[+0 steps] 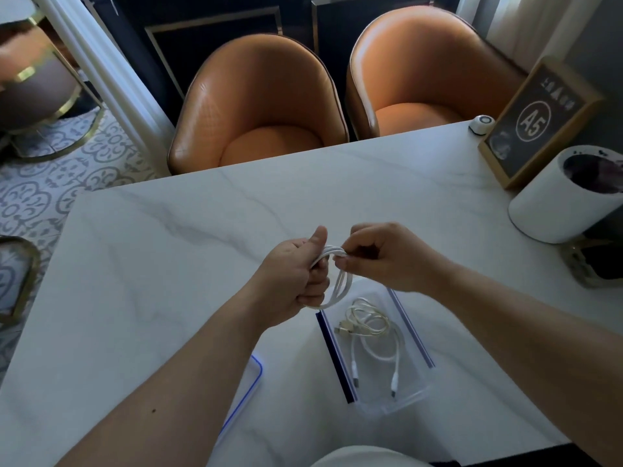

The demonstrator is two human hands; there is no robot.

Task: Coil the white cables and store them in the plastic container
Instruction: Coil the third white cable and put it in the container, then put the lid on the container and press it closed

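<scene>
A white cable [341, 284] hangs in several loops between my two hands above the marble table [168, 257]. My left hand [296, 274] is closed around the loops' left side, thumb up. My right hand [381, 257] pinches the top of the coil with fingertips. Just below them sits the clear plastic container [418, 338] with blue-edged rims, open on the table. Inside it lie other white cables [374, 335], loosely coiled, with plug ends pointing toward me.
The container's clear lid [251, 382] with a blue rim lies under my left forearm. A white cylindrical pot [553, 200], a framed "A5" sign [536, 123] and a small white round object [480, 124] stand at the right. Two orange chairs [263, 106] face the far edge.
</scene>
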